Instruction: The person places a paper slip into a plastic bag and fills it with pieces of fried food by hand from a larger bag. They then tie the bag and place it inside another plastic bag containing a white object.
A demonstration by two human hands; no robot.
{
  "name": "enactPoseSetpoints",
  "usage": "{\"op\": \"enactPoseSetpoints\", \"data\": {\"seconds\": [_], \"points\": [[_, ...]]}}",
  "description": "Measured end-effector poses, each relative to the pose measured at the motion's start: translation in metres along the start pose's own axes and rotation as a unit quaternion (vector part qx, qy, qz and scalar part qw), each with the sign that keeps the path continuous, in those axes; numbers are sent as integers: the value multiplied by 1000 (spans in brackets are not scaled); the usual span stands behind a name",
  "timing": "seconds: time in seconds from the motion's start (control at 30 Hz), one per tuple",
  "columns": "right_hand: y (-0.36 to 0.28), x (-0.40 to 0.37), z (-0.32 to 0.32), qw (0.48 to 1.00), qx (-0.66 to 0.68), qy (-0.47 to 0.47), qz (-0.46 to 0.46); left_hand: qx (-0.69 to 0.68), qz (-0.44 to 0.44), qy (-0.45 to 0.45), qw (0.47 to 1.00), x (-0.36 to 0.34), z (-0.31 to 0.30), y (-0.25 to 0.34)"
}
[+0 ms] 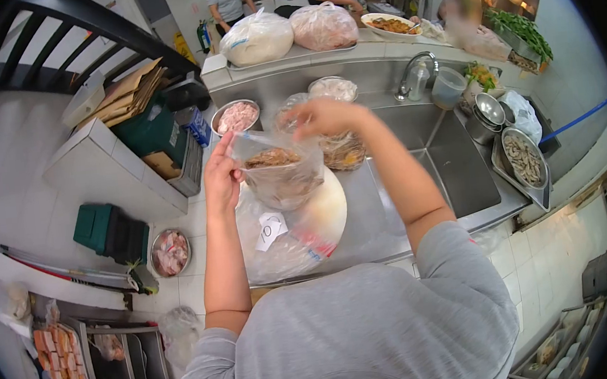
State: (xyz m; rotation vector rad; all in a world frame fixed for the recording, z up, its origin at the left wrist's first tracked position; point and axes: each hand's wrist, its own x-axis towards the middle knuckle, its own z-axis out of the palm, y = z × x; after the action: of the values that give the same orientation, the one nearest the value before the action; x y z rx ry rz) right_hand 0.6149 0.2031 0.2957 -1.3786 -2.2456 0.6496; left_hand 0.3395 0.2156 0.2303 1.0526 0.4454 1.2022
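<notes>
A clear plastic bag (285, 184) with brown shredded food inside stands over a round white board (330, 205) on the steel counter. My left hand (223, 175) pinches the bag's upper left edge. Above the bag's right side is my right hand (326, 117), its fingers bent and blurred by motion; whether they touch the plastic is unclear. Right of the bag sits another bag of brown food (343, 150). Flat plastic (259, 258) and a white paper tag (271, 230) marked with a figure lie in front, partly over the board.
Behind are a bowl of pink meat (236, 117) and a container of white food (333, 89). A sink (448, 155) with a faucet (409, 79) is at right, beside a tray of shrimp (523, 158). Filled bags (256, 38) top the ledge. Several people stand beyond.
</notes>
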Motion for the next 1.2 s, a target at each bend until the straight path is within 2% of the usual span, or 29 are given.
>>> {"op": "enactPoseSetpoints", "data": {"seconds": [0.07,0.13,0.2,0.27,0.33,0.43,0.5,0.53,0.6,0.7,0.77,0.83,0.93,1.03,1.1,1.13,1.2], "points": [[51,16,-25,991,43,114,59,20,-11,3,1000,2,7,6],[120,33,-28,966,-34,233,104,33,-16,-3,999,5,8,5],[176,50,-9,968,24,187,167,30,-17,3,999,3,13,7],[213,65,31,974,-35,136,176,25,-17,10,999,1,18,6],[211,72,65,938,-254,-32,235,21,-17,5,1000,0,18,4],[219,67,100,912,-293,-119,260,24,-17,3,1000,-1,15,4],[228,70,115,888,-353,-50,292,35,-15,8,999,-2,15,4],[233,75,117,871,-383,-14,307,41,-21,17,999,-4,18,6],[216,78,100,859,-377,-106,329,45,-19,21,999,-4,22,8],[155,70,51,824,-363,-245,359,48,-20,23,998,-4,23,8],[157,68,51,818,-396,-254,330,46,-19,20,999,-5,22,7],[195,63,72,829,-468,-179,251,40,-17,13,999,-3,18,5],[237,68,93,861,-464,9,206,38,-21,12,999,-4,19,6],[211,55,65,919,-300,144,212,34,-21,10,999,-3,18,6],[179,43,40,924,-160,255,237,32,-25,11,999,-2,16,5],[183,41,37,925,-71,326,182,31,-28,10,999,-1,16,5],[174,38,21,882,113,453,63,32,-34,12,999,8,15,7]]}}
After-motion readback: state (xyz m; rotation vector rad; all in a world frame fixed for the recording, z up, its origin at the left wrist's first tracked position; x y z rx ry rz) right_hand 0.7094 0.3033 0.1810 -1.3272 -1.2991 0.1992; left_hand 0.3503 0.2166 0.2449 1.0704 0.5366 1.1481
